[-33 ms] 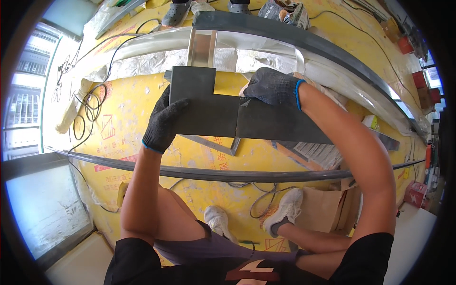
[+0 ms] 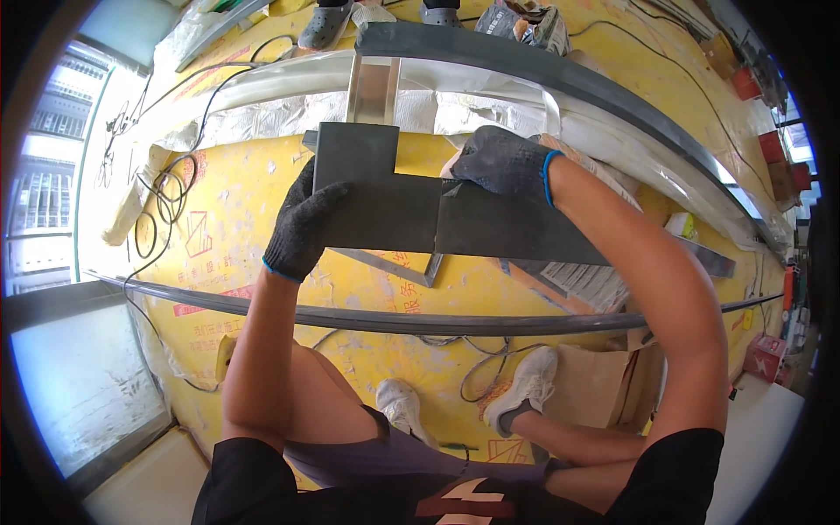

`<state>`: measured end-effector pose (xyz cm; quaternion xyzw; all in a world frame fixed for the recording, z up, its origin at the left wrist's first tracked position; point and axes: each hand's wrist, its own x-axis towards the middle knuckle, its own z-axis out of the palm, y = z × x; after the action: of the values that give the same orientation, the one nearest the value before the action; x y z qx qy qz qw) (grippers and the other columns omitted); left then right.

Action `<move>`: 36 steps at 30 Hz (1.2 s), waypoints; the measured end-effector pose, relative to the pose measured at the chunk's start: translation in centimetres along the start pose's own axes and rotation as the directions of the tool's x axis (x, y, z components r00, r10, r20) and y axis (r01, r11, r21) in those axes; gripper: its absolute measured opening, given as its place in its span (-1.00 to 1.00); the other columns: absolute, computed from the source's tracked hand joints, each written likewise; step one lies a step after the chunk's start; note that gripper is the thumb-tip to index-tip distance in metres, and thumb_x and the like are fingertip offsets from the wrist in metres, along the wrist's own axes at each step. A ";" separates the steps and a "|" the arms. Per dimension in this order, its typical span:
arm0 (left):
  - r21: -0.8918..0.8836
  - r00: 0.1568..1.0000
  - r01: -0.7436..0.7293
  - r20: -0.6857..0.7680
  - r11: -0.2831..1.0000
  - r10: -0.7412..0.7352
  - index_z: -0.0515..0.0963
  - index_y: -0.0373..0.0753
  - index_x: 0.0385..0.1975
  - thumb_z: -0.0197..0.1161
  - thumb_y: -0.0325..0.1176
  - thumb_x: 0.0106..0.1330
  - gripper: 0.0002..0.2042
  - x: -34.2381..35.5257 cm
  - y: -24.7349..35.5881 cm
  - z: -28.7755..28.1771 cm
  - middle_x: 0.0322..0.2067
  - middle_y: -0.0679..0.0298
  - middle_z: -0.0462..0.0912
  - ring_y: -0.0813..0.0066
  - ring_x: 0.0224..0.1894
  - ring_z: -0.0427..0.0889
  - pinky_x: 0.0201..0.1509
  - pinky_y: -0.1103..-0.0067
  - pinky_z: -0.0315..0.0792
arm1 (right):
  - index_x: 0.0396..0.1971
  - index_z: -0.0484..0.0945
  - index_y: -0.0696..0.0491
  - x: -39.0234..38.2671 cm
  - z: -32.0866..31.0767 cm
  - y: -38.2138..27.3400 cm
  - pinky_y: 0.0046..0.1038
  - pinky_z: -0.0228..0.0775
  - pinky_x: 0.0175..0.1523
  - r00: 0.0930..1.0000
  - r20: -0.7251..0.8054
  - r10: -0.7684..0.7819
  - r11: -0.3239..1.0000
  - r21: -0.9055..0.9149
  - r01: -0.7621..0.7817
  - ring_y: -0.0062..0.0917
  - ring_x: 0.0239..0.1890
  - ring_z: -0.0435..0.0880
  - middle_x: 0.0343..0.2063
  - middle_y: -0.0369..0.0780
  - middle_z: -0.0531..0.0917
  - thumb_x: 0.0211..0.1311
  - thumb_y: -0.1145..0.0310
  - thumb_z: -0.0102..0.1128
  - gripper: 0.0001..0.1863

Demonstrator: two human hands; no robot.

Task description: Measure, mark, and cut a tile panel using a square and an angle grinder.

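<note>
My left hand (image 2: 308, 219), in a black knit glove with a blue cuff, grips the left end of an L-shaped dark grey metal piece (image 2: 376, 210), its thumb lying across the face. This piece meets a longer dark grey metal profile (image 2: 516, 227) at a narrow upright seam. Just right of that seam, my right hand (image 2: 503, 164), gloved alike, is closed over the profile's far edge; its fingertips are partly hidden. My right forearm covers part of the profile, whose end (image 2: 713, 261) shows beyond it.
A long thin dark bar (image 2: 455, 324) crosses in front of my shoes. Farther off lies a long grey profile (image 2: 534, 54) on white wrapping (image 2: 289, 114). Black cable (image 2: 175, 179) coils on the yellow floor covering (image 2: 227, 236). An open cardboard box (image 2: 595, 385) stands by my right foot. Another person's shoes (image 2: 325, 26) show at the far edge.
</note>
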<state>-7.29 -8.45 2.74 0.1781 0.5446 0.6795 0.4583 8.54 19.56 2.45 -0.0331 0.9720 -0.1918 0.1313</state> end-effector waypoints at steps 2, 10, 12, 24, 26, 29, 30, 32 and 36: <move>-0.030 1.000 0.007 0.030 1.000 -0.006 0.44 -0.34 0.28 0.28 -0.41 0.34 -0.51 0.0 0.1 0.1 0.07 0.16 0.64 0.38 0.10 0.62 0.25 0.47 0.49 | -0.30 0.74 0.03 -0.7 0.8 0.3 -0.13 0.58 -0.02 0.997 -0.063 0.047 0.998 0.036 -0.045 -0.07 -0.21 0.76 -0.35 0.03 0.74 0.26 0.32 0.12 -0.78; -0.037 1.000 -0.003 0.011 0.999 0.003 0.43 -0.34 0.28 0.30 -0.41 0.32 -0.49 0.0 0.1 0.1 0.07 0.16 0.65 0.37 0.09 0.63 0.24 0.47 0.50 | -0.27 0.75 0.16 -4.8 -0.5 -2.3 -0.39 0.53 -0.05 0.803 -0.299 0.515 0.658 0.738 -0.147 -0.47 -0.23 0.74 -0.34 -0.09 0.78 0.43 0.24 0.20 -0.71; -0.034 0.999 0.015 0.035 0.999 -0.014 0.43 -0.33 0.29 0.30 -0.41 0.32 -0.49 0.0 0.0 -0.1 0.07 0.16 0.64 0.36 0.09 0.64 0.25 0.47 0.50 | -0.20 0.77 0.18 -4.6 -0.6 -3.5 -0.50 0.54 -0.02 0.881 -0.263 0.392 0.684 0.724 -0.089 -0.56 -0.21 0.74 -0.28 -0.11 0.80 0.39 0.25 0.29 -0.73; -0.068 1.000 0.003 -0.018 0.998 -0.004 0.43 -0.33 0.31 0.27 -0.43 0.33 -0.48 0.0 -0.1 0.2 0.08 0.16 0.65 0.34 0.09 0.64 0.27 0.45 0.51 | -0.27 0.78 0.19 -3.2 -0.1 -2.2 -0.46 0.58 0.06 0.887 -0.004 0.461 0.637 0.698 -0.327 -0.45 -0.15 0.78 -0.25 -0.11 0.80 0.31 0.09 0.34 -0.61; -0.109 0.999 0.032 -0.029 0.994 -0.035 0.43 -0.33 0.31 0.27 -0.42 0.34 -0.48 0.0 -0.2 0.1 0.08 0.15 0.65 0.33 0.09 0.65 0.26 0.45 0.51 | -0.08 0.71 0.18 -3.8 0.0 -3.8 -0.37 0.53 0.17 0.908 -0.062 0.415 0.652 0.716 -0.250 -0.35 -0.01 0.74 -0.14 -0.04 0.76 0.18 -0.08 0.40 -0.41; -0.027 0.997 -0.071 -0.006 0.997 0.071 0.43 -0.33 0.31 0.26 -0.42 0.34 -0.48 -0.2 -0.8 0.0 0.07 0.15 0.66 0.31 0.08 0.66 0.24 0.45 0.53 | 0.19 0.53 0.13 -6.1 0.6 -5.7 -0.26 0.48 0.23 0.901 -0.357 0.246 0.938 0.323 -0.128 -0.21 0.09 0.68 0.00 0.01 0.69 0.09 -0.15 0.46 -0.20; -0.037 0.989 -0.139 0.045 0.990 0.140 0.43 -0.33 0.31 0.25 -0.43 0.34 -0.49 -0.2 -1.0 0.0 0.06 0.15 0.66 0.31 0.08 0.67 0.23 0.45 0.54 | 0.28 0.41 0.08 -6.9 0.8 -5.9 -0.17 0.49 0.22 0.901 -0.392 0.187 0.982 0.101 -0.160 -0.09 0.09 0.66 0.03 0.04 0.64 -0.06 -0.18 0.53 -0.04; 0.005 0.991 -0.116 -0.067 0.993 0.116 0.46 -0.34 0.29 0.24 -0.45 0.35 -0.52 -0.2 -1.4 0.1 0.05 0.17 0.67 0.33 0.08 0.67 0.20 0.47 0.55 | 0.25 0.42 0.08 -8.0 2.0 -6.7 -0.15 0.47 0.22 0.888 -0.408 0.214 0.977 0.084 -0.197 -0.09 0.07 0.65 0.02 0.02 0.63 -0.15 -0.12 0.59 -0.03; -0.131 0.987 -0.160 -0.035 0.978 0.157 0.50 -0.35 0.25 0.22 -0.47 0.35 -0.55 -0.4 -1.9 0.0 0.06 0.19 0.67 0.37 0.11 0.66 0.20 0.48 0.55 | 0.12 0.48 0.06 -7.9 3.9 -6.7 -0.11 0.51 0.14 0.829 -0.497 0.256 0.962 0.049 -0.268 -0.09 -0.01 0.68 -0.08 0.00 0.65 -0.37 -0.09 0.64 -0.04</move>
<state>-6.26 -8.76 1.08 0.1815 0.4877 0.7508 0.4068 17.29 12.89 3.44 0.1497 0.9701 -0.1629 -0.0995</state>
